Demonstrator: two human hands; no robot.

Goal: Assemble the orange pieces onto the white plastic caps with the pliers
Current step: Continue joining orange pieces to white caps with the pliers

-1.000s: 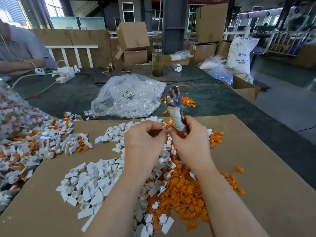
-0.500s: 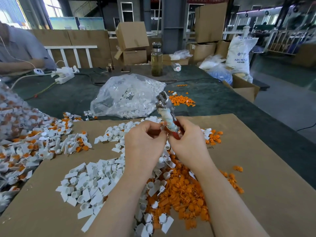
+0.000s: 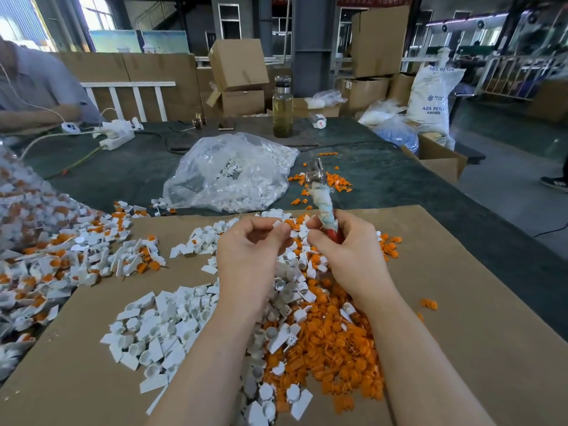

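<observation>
The left hand point(image 3: 249, 256) is raised above the flat brown cardboard sheet point(image 3: 461, 333) that covers the near part of the table point(image 3: 123, 173). Its thumb and forefinger pinch a small white plastic cap point(image 3: 278, 225). The right hand point(image 3: 347, 250) is just beside the left hand, fingers curled round the red handles of the pliers point(image 3: 322, 204). The pliers stand nearly upright; cloth tape wraps the shank and the metal head points toward the far edge of the table. Whether the head holds a piece cannot be told.

Below both hands, a heap of loose orange plastic pieces point(image 3: 332, 342) lies on the cardboard, near its near edge. A heap of loose white plastic caps point(image 3: 159, 330) adjoins it on the left and mixes with it at the boundary. A pile of white caps fitted with orange pieces point(image 3: 61, 256) lies at the left edge of the table. A clear plastic bag of white parts point(image 3: 230, 176) rests beyond the cardboard, toward the table centre. A glass bottle point(image 3: 282, 109) stands at the far edge.
</observation>
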